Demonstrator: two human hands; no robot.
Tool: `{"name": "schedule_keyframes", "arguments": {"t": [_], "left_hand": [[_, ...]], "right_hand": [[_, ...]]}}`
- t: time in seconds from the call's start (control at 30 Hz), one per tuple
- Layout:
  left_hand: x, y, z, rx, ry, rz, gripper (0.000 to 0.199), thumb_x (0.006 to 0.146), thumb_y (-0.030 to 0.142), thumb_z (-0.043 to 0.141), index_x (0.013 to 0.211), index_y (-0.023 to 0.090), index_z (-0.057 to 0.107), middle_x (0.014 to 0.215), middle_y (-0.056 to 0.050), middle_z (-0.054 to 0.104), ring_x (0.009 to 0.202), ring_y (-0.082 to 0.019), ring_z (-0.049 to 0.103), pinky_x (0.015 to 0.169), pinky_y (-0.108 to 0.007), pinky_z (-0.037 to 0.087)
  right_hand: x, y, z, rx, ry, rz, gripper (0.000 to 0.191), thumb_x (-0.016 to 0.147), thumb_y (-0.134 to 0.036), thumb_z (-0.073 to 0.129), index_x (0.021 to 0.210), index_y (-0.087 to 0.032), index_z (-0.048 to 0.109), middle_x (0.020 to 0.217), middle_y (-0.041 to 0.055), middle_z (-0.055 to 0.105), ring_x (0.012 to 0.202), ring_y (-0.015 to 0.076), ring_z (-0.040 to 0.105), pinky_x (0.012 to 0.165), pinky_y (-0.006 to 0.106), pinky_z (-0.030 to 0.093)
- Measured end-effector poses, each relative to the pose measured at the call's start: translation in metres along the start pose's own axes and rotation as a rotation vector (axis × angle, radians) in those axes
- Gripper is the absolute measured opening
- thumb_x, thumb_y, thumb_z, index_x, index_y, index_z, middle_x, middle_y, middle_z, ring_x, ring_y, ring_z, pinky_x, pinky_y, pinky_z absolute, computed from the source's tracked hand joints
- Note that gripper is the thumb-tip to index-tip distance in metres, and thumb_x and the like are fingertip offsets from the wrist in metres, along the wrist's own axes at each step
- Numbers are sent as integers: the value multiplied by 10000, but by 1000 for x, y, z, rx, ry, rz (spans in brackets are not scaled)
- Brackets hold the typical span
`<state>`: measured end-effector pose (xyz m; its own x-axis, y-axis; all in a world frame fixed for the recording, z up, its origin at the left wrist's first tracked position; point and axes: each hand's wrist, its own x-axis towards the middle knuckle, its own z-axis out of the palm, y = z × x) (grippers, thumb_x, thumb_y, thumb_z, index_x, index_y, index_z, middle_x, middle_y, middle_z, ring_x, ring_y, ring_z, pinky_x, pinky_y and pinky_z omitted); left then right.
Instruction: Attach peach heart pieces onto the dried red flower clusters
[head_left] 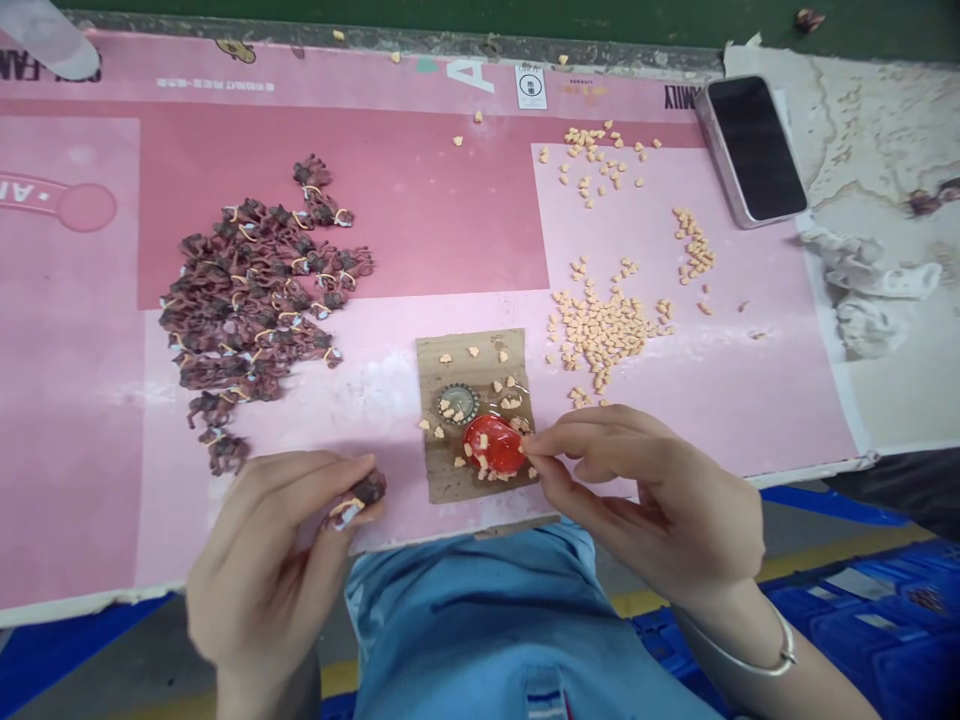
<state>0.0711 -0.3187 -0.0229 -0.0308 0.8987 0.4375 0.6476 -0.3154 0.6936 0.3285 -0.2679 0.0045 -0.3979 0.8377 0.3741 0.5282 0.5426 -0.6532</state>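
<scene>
Figurine (370, 487), small and dark brown, is clamped between fingers of the left hand (266, 540); the right hand (651, 488) is pinched together beside a glossy red oval dish (501, 451).

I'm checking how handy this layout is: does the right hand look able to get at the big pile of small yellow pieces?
Probably yes. The right hand is on the near side of the yellow pile, nothing seems to block the way between them, and the phone lies off to the side.
</scene>
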Motion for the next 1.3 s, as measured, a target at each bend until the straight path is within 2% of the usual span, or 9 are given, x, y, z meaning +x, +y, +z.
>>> {"name": "schedule_keyframes", "arguments": {"t": [0.13, 0.3, 0.5, 0.6, 0.7, 0.8, 0.87, 1.07, 1.3], "left_hand": [[-3, 3, 0, -43, -14, -19, 399, 913, 14, 703, 1225, 255, 771, 1034, -30, 783, 917, -184, 700, 787, -319, 600], [1, 7, 3, -71, -79, 43, 190, 943, 52, 688, 1092, 155, 744, 979, -41, 750, 892, -155, 678, 775, -275, 588], [2, 20, 13, -178, -129, 19, 168, 944, 20, 632, 1030, 149, 698, 900, -46, 705, 816, -157, 654, 697, -299, 582], [3, 26, 21, -162, -113, 43, 188, 940, 34, 648, 1056, 170, 708, 880, -42, 721, 776, -163, 668, 654, -297, 582], [5, 29, 24, -115, -85, 118, 218, 904, -2, 676, 1045, 155, 732, 874, -41, 741, 773, -159, 695, 694, -285, 608], [7, 29, 23, -28, -106, 216, 182, 912, 11, 672, 1024, 135, 744, 880, -52, 751, 805, -161, 714, 735, -270, 621], [8, 30, 22, 17, -127, 261, 153, 946, 55, 652, 1028, 145, 745, 868, -51, 750, 800, -164, 712, 704, -272, 616], [3, 34, 26, 39, -61, 225, 128, 996, 99, 631, 1003, 152, 748, 875, -45, 739, 822, -164, 699, 712, -290, 616], [2, 36, 22, 73, -78, 262, 191, 912, -11, 681, 1000, 141, 756, 941, -35, 756, 892, -161, 707, 783, -271, 634]], "right_hand": [[2, 0, -3, -7, -51, -8, 328, 944, 16, 639, 962, -303, 563, 946, 12, 841, 806, 184, 814, 733, 304, 717], [3, -1, -5, -30, -63, -26, 318, 933, 13, 648, 941, -296, 572, 940, 10, 840, 810, 189, 818, 755, 314, 722], [4, -1, -7, -54, -83, -24, 306, 952, 3, 636, 923, -290, 551, 945, 25, 842, 835, 186, 819, 787, 305, 720], [9, -6, -10, -9, -54, -3, 318, 931, -1, 651, 895, -299, 547, 919, 2, 840, 805, 184, 821, 729, 293, 718], [13, -16, -11, 113, -49, 34, 350, 916, -9, 676, 830, -299, 499, 859, -35, 838, 735, 172, 817, 667, 262, 708], [13, -28, -5, 229, -10, 96, 383, 904, -11, 704, 817, -302, 470, 824, -35, 833, 687, 178, 806, 647, 284, 713], [11, -34, 2, 283, 49, 130, 390, 902, 4, 698, 839, -303, 466, 815, -26, 823, 693, 183, 804, 653, 304, 714], [9, -35, 16, 354, 121, 170, 404, 873, 39, 673, 895, -285, 432, 756, -41, 766, 676, 140, 780, 690, 258, 692], [0, -37, 20, 342, 152, 226, 343, 912, -17, 670, 908, -285, 457, 770, -17, 759, 641, 154, 765, 648, 281, 693]]}}
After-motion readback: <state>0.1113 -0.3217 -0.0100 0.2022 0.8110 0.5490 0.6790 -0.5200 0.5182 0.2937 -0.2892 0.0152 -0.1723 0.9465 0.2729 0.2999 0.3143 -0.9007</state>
